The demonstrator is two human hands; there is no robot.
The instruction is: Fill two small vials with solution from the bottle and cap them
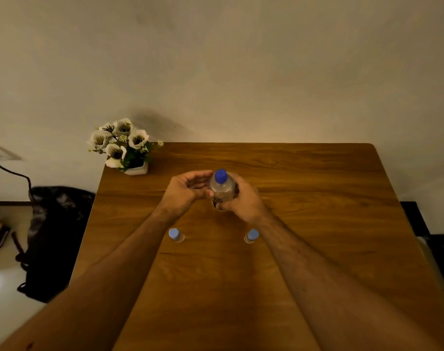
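A clear plastic bottle (222, 190) with a blue cap (221, 176) stands upright at the middle of the wooden table (317, 198). My right hand (243, 201) wraps around its body from the right. My left hand (185, 192) is beside the bottle on the left, fingers curled and apart, its fingertips close to the bottle's neck; contact is unclear. Two small clear vials with light blue caps stand nearer to me: one vial (176, 235) to the left, the other vial (251, 236) to the right, tucked against my right forearm.
A white pot of white artificial flowers (123, 145) sits at the table's far left corner. A dark bag (54, 239) lies on the floor left of the table, under a wall socket with a cable (10, 171). The wall runs right behind the table.
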